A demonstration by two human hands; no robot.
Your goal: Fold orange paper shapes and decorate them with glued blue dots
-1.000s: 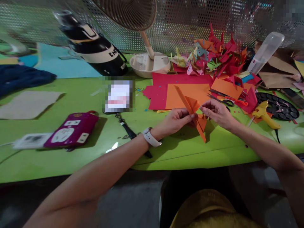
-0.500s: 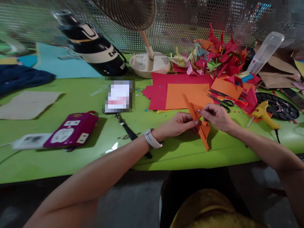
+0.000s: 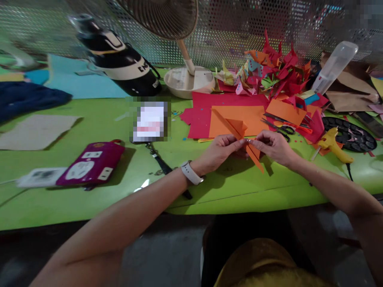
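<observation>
Between my two hands is a folded orange paper figure [image 3: 237, 128], with long narrow points sticking out to the upper left and lower right. My left hand [image 3: 223, 149], a pale watch band on its wrist, pinches the figure near its middle. The fingers of my right hand [image 3: 273, 147] are closed on the figure from the other side, their tips almost meeting my left thumb. Behind the figure lie orange paper sheets [image 3: 257, 115] over red paper [image 3: 200, 113]. Scissors [image 3: 284, 129] rest just beyond my right hand.
Many folded paper pieces [image 3: 284, 73] are heaped at the back. A yellow glue gun [image 3: 333, 145] lies at right beside a black tray [image 3: 363, 139]. A fan [image 3: 188, 81] and black bottle [image 3: 125, 67] stand at the back; a purple power strip [image 3: 92, 163] lies left.
The orange paper figure has turned in my hands, and a broad folded flap now shows at its upper part. My fingertips have come closer together at its middle.
</observation>
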